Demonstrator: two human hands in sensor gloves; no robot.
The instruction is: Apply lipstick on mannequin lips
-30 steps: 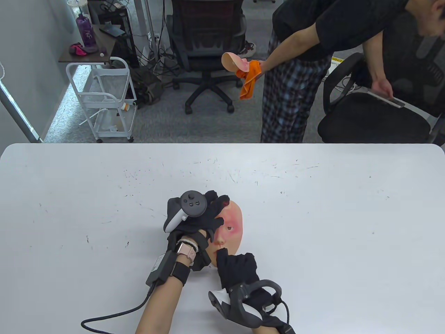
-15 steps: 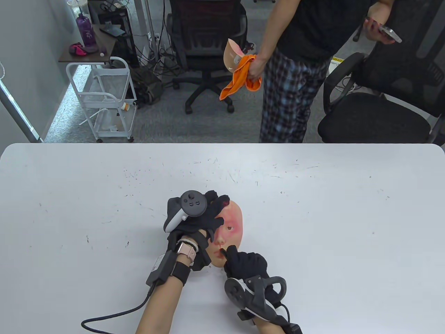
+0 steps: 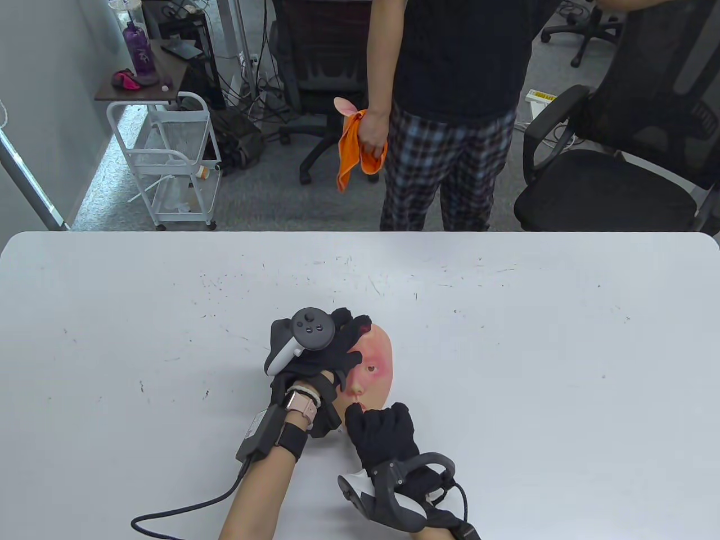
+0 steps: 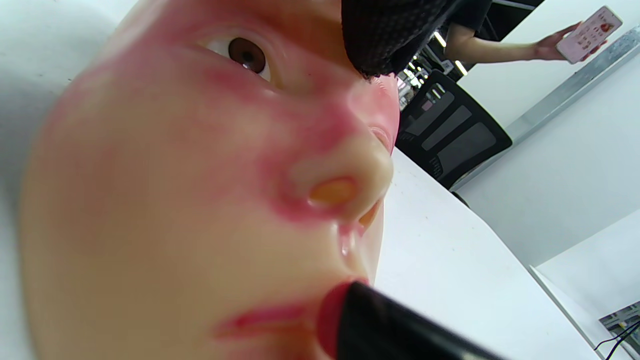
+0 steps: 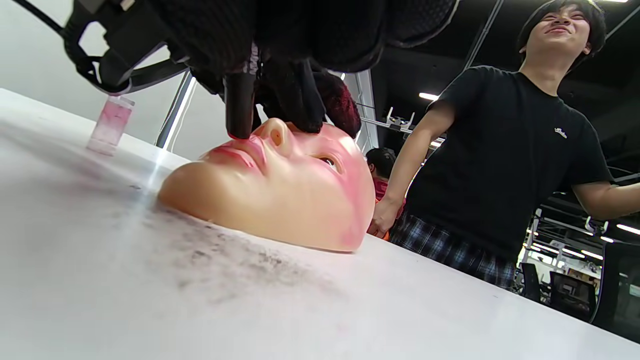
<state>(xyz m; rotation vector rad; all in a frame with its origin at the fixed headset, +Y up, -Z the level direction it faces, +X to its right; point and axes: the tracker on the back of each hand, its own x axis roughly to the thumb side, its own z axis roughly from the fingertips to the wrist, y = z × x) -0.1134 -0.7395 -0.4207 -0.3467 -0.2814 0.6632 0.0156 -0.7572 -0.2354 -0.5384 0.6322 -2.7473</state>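
Observation:
A skin-coloured mannequin face (image 3: 372, 368) with red smears on its cheeks lies face up on the white table (image 3: 506, 337). My left hand (image 3: 323, 351) presses on its forehead and left side and holds it still. My right hand (image 3: 382, 430) grips a black lipstick tube (image 5: 239, 112). The red tip touches the lips in the left wrist view (image 4: 332, 320). The face fills the left wrist view (image 4: 200, 200) and shows in the right wrist view (image 5: 280, 200).
A person in a black shirt (image 3: 450, 84) stands past the table's far edge and holds an orange cloth (image 3: 354, 146). Office chairs (image 3: 613, 169) and a white cart (image 3: 169, 163) stand behind. A small pink-tinted container (image 5: 110, 125) stands on the table.
My right hand has shifted left along the lips with the lipstick and turned back. My left hand has not moved. The person behind has straightened up and stepped left.

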